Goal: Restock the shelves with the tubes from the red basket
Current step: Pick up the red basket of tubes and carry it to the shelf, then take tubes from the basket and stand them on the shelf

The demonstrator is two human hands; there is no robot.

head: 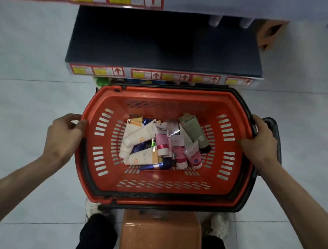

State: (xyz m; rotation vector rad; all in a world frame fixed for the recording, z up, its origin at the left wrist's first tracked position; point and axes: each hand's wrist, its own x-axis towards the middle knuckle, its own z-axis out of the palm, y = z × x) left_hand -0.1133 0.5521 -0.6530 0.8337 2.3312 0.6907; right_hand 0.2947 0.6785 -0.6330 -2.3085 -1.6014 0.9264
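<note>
Both hands hold the red basket [170, 95] by its ends: the left hand [65, 136] curls round the left rim and the right hand [260, 140] clasps the right rim (thumb on top), probably to set it squarely below the dark shelf [163, 43]. The tubes [158, 143] lie heaped inside.

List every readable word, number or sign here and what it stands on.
Red up arrows: on the shelf-edge labels.
Yellow price tags: too blurred to read.
Tubes in the red basket: print too small to read.
Green tube: one white character, unclear.
</note>
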